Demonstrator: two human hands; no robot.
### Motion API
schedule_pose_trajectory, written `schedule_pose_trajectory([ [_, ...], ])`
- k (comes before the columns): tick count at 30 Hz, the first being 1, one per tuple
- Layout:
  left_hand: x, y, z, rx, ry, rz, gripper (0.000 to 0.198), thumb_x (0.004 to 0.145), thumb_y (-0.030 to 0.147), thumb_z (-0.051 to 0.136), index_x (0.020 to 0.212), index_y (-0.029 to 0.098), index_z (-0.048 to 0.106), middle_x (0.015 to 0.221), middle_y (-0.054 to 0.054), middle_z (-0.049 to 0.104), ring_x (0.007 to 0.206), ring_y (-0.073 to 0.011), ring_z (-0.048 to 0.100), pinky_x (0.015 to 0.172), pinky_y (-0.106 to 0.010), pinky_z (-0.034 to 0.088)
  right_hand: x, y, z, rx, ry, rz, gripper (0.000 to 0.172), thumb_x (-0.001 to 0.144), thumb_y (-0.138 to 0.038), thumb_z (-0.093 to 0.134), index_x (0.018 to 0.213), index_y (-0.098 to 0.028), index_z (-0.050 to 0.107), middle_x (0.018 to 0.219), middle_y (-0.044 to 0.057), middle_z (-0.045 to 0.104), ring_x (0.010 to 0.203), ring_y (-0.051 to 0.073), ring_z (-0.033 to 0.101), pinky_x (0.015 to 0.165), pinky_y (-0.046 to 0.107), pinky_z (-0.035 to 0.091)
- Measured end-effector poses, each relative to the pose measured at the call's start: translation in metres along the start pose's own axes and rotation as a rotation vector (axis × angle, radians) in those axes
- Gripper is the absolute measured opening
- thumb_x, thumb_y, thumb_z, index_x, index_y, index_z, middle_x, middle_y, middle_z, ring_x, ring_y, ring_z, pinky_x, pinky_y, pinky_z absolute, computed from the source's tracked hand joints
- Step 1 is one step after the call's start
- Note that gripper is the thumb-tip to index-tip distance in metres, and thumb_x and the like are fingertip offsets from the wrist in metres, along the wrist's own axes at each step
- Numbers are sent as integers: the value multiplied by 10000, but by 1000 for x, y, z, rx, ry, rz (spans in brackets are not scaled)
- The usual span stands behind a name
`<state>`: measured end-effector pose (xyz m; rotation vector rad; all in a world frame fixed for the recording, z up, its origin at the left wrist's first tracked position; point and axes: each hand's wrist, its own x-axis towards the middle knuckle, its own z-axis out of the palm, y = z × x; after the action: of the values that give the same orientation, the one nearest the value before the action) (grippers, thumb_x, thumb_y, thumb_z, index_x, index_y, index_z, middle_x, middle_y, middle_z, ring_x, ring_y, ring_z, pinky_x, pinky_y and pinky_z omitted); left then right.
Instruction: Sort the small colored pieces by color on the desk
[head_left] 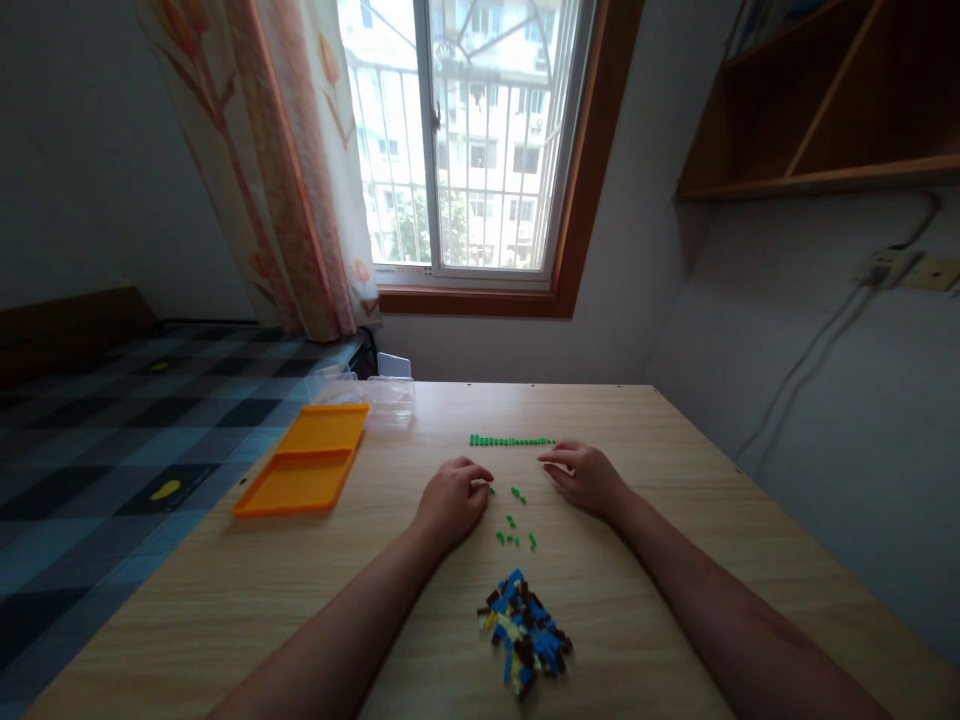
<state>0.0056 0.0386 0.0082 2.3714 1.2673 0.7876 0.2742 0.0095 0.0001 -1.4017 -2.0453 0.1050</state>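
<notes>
Both my forearms rest on a light wooden table (675,480). My left hand (452,497) lies curled, its fingertips pinched next to a small green piece. My right hand (585,477) rests palm down with the fingers drawn together, just below the right end of a straight row of green pieces (512,440). Several loose green pieces (514,520) lie scattered between the two hands. Nearer to me sits a pile of blue, brown and yellow pieces (523,632). What either hand holds is too small to see.
An open orange tray (307,460) lies at the table's left side, with clear plastic boxes (375,395) behind it. A bed with a checked cover (112,440) stands to the left. Window and curtain are ahead, a wooden shelf hangs upper right.
</notes>
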Motion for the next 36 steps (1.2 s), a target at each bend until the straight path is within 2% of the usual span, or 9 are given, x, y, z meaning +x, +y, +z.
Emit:
schedule_pose_trajectory([
  [5, -1, 1, 0, 5, 2, 2, 252, 815, 140, 578, 917, 228, 790, 957, -61, 692, 954, -219, 624, 902, -344, 487, 4, -31, 10, 0, -108, -166, 291, 922, -189, 544, 1060, -293, 779, 973, 51, 717, 886, 169, 646, 821, 286, 488],
  [11, -1, 1, 1, 21, -9, 34, 282, 819, 123, 559, 887, 246, 803, 941, -58, 688, 920, -209, 620, 886, -343, 492, 3, -34, 11, -38, -181, -212, 271, 929, -205, 570, 1058, -325, 776, 989, 31, 705, 884, 159, 647, 813, 263, 472],
  [18, 0, 0, 1, 39, -30, 47, 249, 826, 156, 571, 861, 235, 804, 948, -64, 694, 930, -212, 617, 883, -342, 491, 5, -22, 10, -60, -117, -151, 172, 908, -205, 599, 901, -255, 763, 941, 37, 710, 895, 176, 642, 806, 270, 470],
  [24, -1, 1, 1, 31, -18, 23, 249, 817, 152, 587, 921, 238, 797, 964, -61, 691, 962, -224, 612, 896, -355, 484, 4, -12, 5, -47, -128, -27, 87, 864, -238, 663, 793, -216, 709, 849, 24, 684, 828, 167, 627, 756, 265, 458],
  [36, -1, 1, -1, 42, -49, 61, 178, 837, 197, 621, 843, 233, 795, 934, -60, 693, 930, -215, 606, 859, -338, 472, 3, -2, 7, 6, -128, 30, 83, 861, -268, 673, 811, -221, 719, 884, 25, 690, 852, 172, 631, 792, 278, 456],
])
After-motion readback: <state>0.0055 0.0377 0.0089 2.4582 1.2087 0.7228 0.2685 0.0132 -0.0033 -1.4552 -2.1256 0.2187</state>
